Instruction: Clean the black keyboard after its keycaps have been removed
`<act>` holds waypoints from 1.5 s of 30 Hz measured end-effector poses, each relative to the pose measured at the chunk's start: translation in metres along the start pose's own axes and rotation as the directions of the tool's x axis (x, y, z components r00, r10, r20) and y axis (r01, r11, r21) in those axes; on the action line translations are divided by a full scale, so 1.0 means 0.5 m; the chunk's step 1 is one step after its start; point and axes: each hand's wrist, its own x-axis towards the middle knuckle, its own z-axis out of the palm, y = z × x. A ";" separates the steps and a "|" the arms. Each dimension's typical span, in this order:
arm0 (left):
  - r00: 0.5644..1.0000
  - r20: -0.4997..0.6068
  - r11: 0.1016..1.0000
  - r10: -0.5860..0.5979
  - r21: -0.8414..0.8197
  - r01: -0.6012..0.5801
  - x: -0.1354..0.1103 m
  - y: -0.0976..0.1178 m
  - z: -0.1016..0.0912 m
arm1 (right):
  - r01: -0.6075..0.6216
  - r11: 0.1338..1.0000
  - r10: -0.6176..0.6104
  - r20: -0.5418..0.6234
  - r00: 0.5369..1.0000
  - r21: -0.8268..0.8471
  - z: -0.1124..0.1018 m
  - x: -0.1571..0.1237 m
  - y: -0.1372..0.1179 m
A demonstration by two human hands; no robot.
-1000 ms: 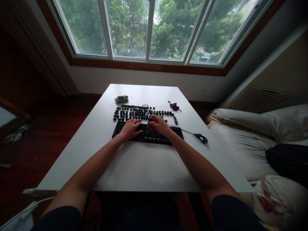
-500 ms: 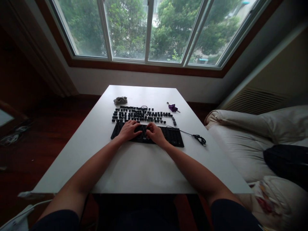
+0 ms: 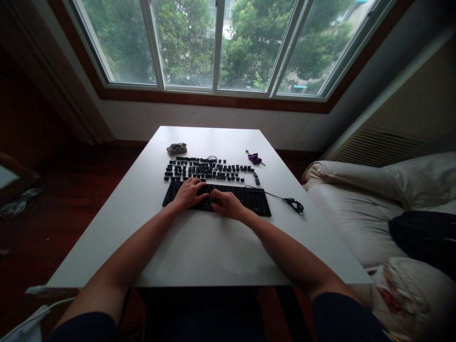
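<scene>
Your table (image 3: 210, 251) fills the middle of the frame, with the window (image 3: 187, 52) behind it across the top and the sofa (image 3: 351, 216) at the right edge. Your left hand (image 3: 188, 193) lies over the left half of the keyboard (image 3: 254, 199), your right hand (image 3: 227, 204) over its middle. Behind it spread the keycaps (image 3: 221, 175); beyond them, a cloth (image 3: 176, 148) left, a bundle (image 3: 254, 158) right. The cable (image 3: 294, 204) lies right of the keyboard.

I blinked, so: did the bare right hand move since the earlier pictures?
Yes: against the white, flat-topped table, the right hand moved toward the near edge and slightly left.
</scene>
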 end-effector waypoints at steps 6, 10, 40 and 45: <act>1.000 -0.008 1.000 0.005 -0.014 -0.005 -0.001 -0.001 0.000 | -0.006 1.000 0.007 -0.124 0.992 0.006 0.009 -0.005 0.008; 1.000 -0.010 1.000 0.004 -0.009 -0.004 -0.002 -0.001 -0.001 | -0.077 0.983 0.110 -0.202 0.973 0.164 0.032 -0.009 0.019; 0.983 0.181 0.374 0.021 -0.913 0.160 0.007 0.044 -0.006 | 0.043 0.849 0.238 -0.452 0.860 0.527 0.017 -0.002 0.001; 0.977 0.213 0.212 0.017 -0.956 0.204 0.004 0.050 -0.007 | 0.054 0.829 0.239 -0.440 0.866 0.556 0.020 -0.002 -0.008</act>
